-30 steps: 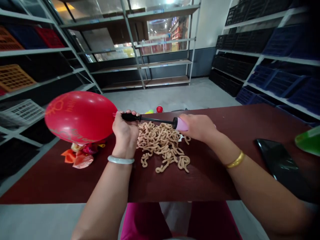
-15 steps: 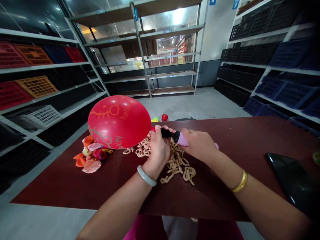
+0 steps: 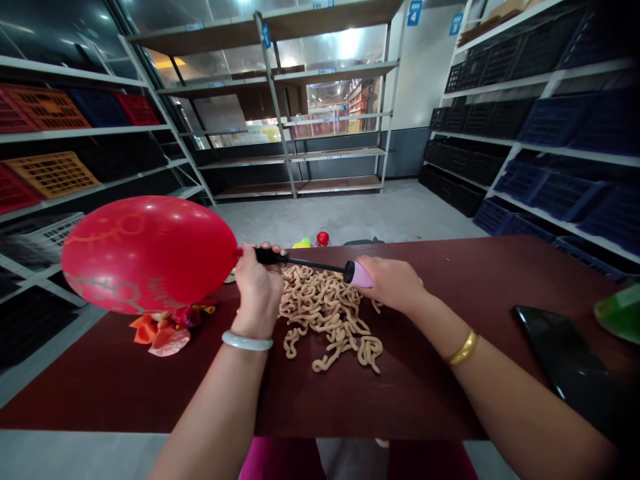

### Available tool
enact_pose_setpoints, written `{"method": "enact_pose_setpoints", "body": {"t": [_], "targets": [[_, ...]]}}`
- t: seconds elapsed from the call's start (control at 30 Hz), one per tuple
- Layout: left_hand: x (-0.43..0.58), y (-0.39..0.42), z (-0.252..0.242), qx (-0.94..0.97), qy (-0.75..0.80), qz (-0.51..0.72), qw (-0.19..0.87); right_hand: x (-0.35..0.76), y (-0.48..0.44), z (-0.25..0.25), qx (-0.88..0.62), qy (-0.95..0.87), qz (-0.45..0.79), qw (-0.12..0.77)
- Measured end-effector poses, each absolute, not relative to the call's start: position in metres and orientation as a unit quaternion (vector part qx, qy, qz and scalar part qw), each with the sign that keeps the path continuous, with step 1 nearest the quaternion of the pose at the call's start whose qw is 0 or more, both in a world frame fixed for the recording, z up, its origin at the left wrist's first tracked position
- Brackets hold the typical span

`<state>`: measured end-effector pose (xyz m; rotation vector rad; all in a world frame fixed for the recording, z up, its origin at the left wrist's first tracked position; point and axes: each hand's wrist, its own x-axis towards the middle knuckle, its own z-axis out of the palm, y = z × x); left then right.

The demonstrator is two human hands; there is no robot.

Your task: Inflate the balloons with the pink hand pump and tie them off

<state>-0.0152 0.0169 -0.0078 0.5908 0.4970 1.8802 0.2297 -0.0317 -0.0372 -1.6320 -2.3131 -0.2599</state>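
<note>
A large red printed balloon (image 3: 150, 253) is fitted on the nozzle of a balloon pump (image 3: 320, 265). My left hand (image 3: 260, 280) is closed around the balloon's neck and the black front end of the pump. Around the pump's lilac barrel, my right hand (image 3: 393, 283) is wrapped. A thin black rod shows between the two hands. Beneath the pump lies a heap of beige twisted strands (image 3: 325, 307), maybe limp long balloons. Uninflated balloons (image 3: 167, 330) in orange, pink and red lie on the table below the red balloon.
The dark red table (image 3: 425, 393) spans the front. A black phone or tablet (image 3: 565, 353) lies at the right, near a green object (image 3: 620, 313). Small balls or balloons (image 3: 323, 238) show beyond the far edge. Shelves with crates (image 3: 50, 175) stand on both sides.
My hands have moved apart, drawing out the pump's rod. The left hand and the red balloon shifted left, and the balloon looks bigger.
</note>
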Motion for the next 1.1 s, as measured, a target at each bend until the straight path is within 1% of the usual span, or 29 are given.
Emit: {"method": "enact_pose_setpoints", "body": {"t": [0.1,0.27,0.67,0.8,1.1], "targets": [[-0.021,0.017,-0.005,0.251,0.209,0.788,0.523,0.235,-0.029,-0.037,-0.568,-0.806,-0.095,0.140],[-0.001,0.007,-0.008,0.269,0.193,0.790,0.516,0.229,-0.037,-0.030,-0.584,-0.798,-0.098,0.111],[0.065,-0.039,-0.016,0.305,0.174,0.733,0.583,0.198,-0.061,-0.020,-0.583,-0.793,-0.062,0.167],[0.057,-0.028,-0.017,0.297,0.187,0.741,0.573,0.201,-0.055,-0.026,-0.571,-0.800,-0.061,0.174],[-0.016,0.020,-0.003,0.251,0.222,0.781,0.527,0.232,-0.033,-0.031,-0.573,-0.805,-0.080,0.132]]}}
